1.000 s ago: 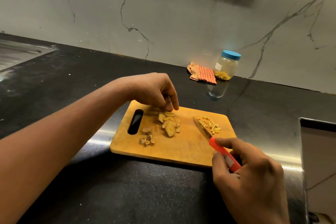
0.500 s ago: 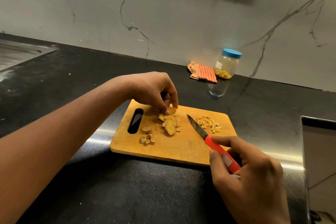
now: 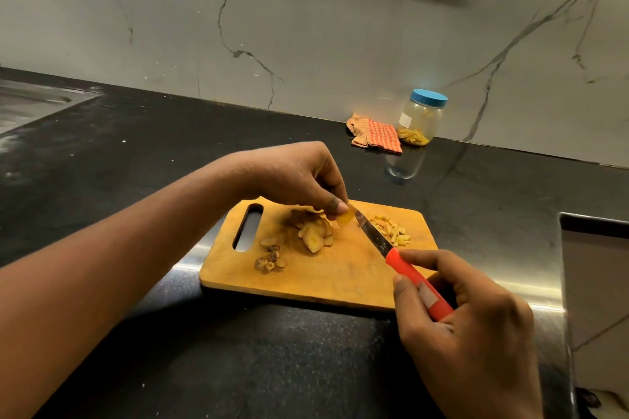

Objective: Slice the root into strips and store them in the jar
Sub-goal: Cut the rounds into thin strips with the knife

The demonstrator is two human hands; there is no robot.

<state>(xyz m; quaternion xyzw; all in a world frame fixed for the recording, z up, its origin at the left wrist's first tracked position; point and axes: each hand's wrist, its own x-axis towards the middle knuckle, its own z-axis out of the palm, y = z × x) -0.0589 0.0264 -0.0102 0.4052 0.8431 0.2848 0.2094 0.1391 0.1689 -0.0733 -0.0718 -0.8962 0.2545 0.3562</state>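
Your left hand [image 3: 299,180] reaches over the rectangular wooden cutting board [image 3: 340,282] from 9 o'clock. Its fingers [image 3: 335,206] are curled and pinch one thin yellow slice of root [image 3: 344,220], held just above the board near its far edge at 12 o'clock.

Your right hand [image 3: 469,326] enters from 5 o'clock. It is wrapped round the orange-red handle of a small kitchen knife [image 3: 391,250]. The blade points towards 11 o'clock and its tip sits right beside the pinched slice. Contact between the two cannot be confirmed.

On the board:
- A heap of pale root slices [image 3: 315,235] lies at the centre, directly under your left hand.
- A small pile of cut yellow strips [image 3: 391,231] lies at 2 o'clock, just beyond the blade.
- A cluster of brownish trimmings [image 3: 270,257] lies at 8 o'clock, near the slot grip at 9 o'clock.

The board lies flat on the black speckled stone surface [image 3: 136,180].

The clear jar with a blue lid [image 3: 420,117] stands upright at 1 o'clock from the board, well apart from it and against the grey marbled wall [image 3: 306,27]. Its lid is on and yellow strips fill its bottom. An orange checked cloth [image 3: 376,133] lies just beside the jar at its 9 o'clock.

A steel sink [image 3: 30,102] shows at 10 o'clock, at the frame edge.
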